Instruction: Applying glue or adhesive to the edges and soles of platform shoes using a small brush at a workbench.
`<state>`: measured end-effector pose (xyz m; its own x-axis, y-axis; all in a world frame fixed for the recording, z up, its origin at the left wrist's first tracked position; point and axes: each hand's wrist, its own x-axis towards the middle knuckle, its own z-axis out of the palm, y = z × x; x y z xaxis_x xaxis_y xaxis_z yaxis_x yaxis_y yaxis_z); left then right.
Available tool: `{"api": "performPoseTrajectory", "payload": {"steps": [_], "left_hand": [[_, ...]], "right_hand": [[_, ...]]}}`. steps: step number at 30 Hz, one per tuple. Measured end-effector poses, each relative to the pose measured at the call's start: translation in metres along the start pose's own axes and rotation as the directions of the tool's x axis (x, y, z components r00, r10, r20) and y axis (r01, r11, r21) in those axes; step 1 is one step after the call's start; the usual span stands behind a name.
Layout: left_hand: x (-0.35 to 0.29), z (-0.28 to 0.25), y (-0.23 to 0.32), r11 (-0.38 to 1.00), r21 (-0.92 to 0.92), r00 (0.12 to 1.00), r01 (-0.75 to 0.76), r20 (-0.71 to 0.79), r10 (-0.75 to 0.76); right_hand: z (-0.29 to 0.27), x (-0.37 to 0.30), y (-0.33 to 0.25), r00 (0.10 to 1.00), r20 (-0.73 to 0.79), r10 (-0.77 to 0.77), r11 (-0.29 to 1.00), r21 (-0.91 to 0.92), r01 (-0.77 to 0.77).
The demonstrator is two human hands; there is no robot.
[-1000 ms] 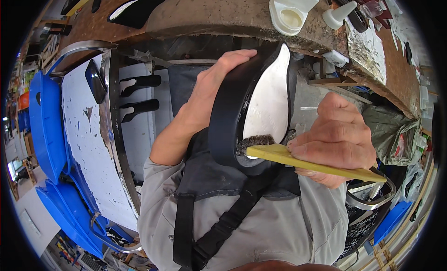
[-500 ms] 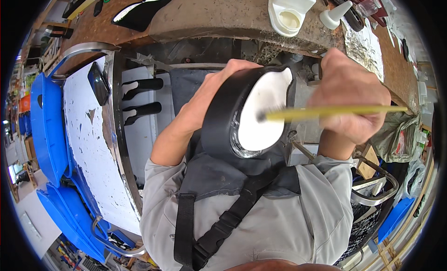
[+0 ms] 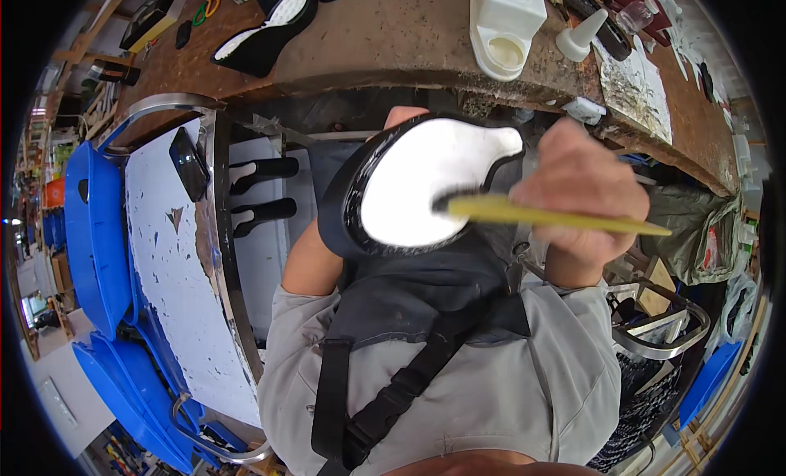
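A black shoe upper [image 3: 337, 202] is held up in front of my body with its white underside [image 3: 409, 181] turned upward. Its dark rim has a wet-looking shine along the left. My left hand [image 3: 405, 116] supports it from behind; only a few fingers show past the far edge, and the rest is hidden. In my right hand [image 3: 585, 189], which is blurred by motion, is a brush [image 3: 499, 210] with a yellow handle. The dark bristles touch, or hang just over, the white underside near its lower right.
On the brown workbench [image 3: 385, 46] ahead stand a white container with a cup [image 3: 506, 54], a white cone nozzle [image 3: 581, 36] and another black-and-white shoe piece [image 3: 266, 34]. Left are a white board with a phone [image 3: 188, 165], two black pieces [image 3: 264, 175] and blue bins [image 3: 94, 230].
The shoe upper has turned so its white underside faces me more fully, and it sits further left. My right hand has moved the brush slightly left across the white surface, its handle now sloping down rightward.
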<state>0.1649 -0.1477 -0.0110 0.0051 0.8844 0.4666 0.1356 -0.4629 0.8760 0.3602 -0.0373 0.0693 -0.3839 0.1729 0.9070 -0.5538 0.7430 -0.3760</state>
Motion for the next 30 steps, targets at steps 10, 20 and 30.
{"api": "performPoseTrajectory", "payload": {"steps": [10, 20, 30], "left_hand": [[-0.023, -0.008, -0.02, 0.846, -0.516, 0.942, 0.135, -0.199, -0.271], [-0.046, 0.001, -0.012, 0.844, -0.505, 0.984, 0.18, 0.101, -0.149], [-0.031, 0.003, 0.008, 0.88, -0.44, 0.982, 0.18, 0.126, -0.137]], "right_hand": [[-0.008, -0.011, -0.001, 0.702, -0.108, 0.704, 0.655, 0.483, -0.581], [0.006, 0.03, 0.006, 0.904, -0.017, 0.427, 0.904, 0.043, -0.426], [0.004, 0.025, 0.001, 0.915, 0.02, 0.402, 0.914, 0.041, -0.403]]}}
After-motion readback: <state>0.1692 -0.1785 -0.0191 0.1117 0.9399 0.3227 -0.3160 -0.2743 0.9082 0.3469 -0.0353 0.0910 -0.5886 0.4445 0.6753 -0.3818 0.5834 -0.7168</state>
